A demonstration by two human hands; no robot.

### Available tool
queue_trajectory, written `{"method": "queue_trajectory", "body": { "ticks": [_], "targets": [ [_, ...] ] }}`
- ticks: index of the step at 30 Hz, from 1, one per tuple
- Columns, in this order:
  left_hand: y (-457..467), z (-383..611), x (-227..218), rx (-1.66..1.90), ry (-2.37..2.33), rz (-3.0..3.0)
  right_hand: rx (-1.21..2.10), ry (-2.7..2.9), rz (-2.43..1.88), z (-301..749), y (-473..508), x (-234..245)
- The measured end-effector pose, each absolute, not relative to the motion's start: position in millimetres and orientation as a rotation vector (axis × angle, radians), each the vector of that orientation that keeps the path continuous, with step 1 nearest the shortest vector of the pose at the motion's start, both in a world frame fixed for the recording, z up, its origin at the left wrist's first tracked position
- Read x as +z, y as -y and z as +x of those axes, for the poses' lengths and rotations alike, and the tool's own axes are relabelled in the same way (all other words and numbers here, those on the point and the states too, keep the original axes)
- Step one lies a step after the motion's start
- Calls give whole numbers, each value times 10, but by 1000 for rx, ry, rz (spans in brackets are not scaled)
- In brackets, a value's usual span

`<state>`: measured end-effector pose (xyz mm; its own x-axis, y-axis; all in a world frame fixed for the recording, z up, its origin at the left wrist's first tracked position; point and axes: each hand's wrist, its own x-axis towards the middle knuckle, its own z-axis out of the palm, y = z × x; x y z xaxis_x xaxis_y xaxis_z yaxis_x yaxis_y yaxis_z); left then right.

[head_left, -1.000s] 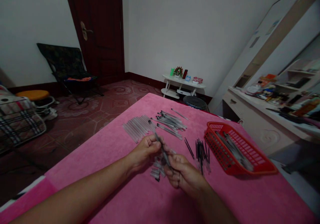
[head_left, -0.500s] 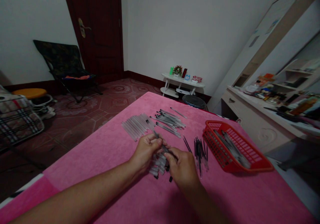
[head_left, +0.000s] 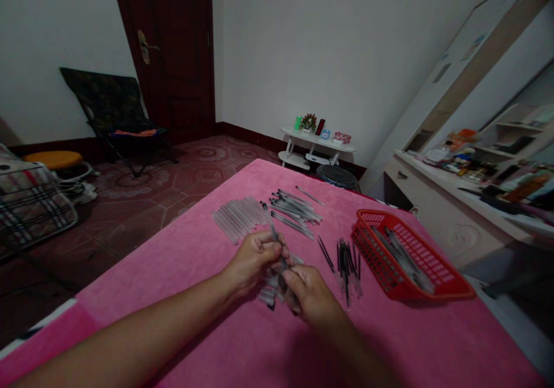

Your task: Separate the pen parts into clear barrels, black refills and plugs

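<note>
Both hands are closed on one slim pen (head_left: 275, 234) that slants up and away over the table. My left hand (head_left: 258, 254) pinches its upper part between thumb and fingers. Lower down, my right hand (head_left: 314, 293) grips the near end, which the fingers mostly hide. Beneath the hands lie clear pieces that look like pen caps (head_left: 269, 293), partly covered. Beyond the left hand is a row of clear pen barrels (head_left: 236, 217). Several pens with dark ends (head_left: 294, 206) lie to its right. Thin black refills (head_left: 345, 258) are spread right of my right hand.
A red plastic basket (head_left: 376, 267) holding more clear barrels stands on the right of the pink cloth (head_left: 194, 330). Past the table are a white shelf (head_left: 298, 134), a round dark stool (head_left: 336, 175), and a folding chair (head_left: 108, 105). A dresser (head_left: 441, 203) is at right.
The held pen stands steeper, and a dark end now shows above it near the barrels. My right hand has turned and shifted slightly, covering more of the caps.
</note>
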<state>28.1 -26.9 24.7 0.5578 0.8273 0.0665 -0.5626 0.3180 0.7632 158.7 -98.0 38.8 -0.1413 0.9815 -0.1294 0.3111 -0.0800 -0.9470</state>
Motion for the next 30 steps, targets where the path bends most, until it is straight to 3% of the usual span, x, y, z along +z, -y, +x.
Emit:
{"method": "queue_trajectory", "body": {
  "ticks": [4,7,12,18,21,30],
  "targets": [
    [147,264,252,1149,-564,724,223,1982,-1925,1596,1028,334],
    [88,233,221,1181,-626,748,-9,2108,-2072,1569,1063,321],
    [92,180,142,1140,-727,1399,78,2074,-2089,1613,1030,418],
    [97,52,138,1023,-857,2611,517,1579,-1711,1861,922,548],
    [112,45,125,1004,-933,2815,681,1433,-1566,1930,896,553],
    [97,48,122,1000,-976,2918,563,1590,-1569,1991,899,543]
  ]
}}
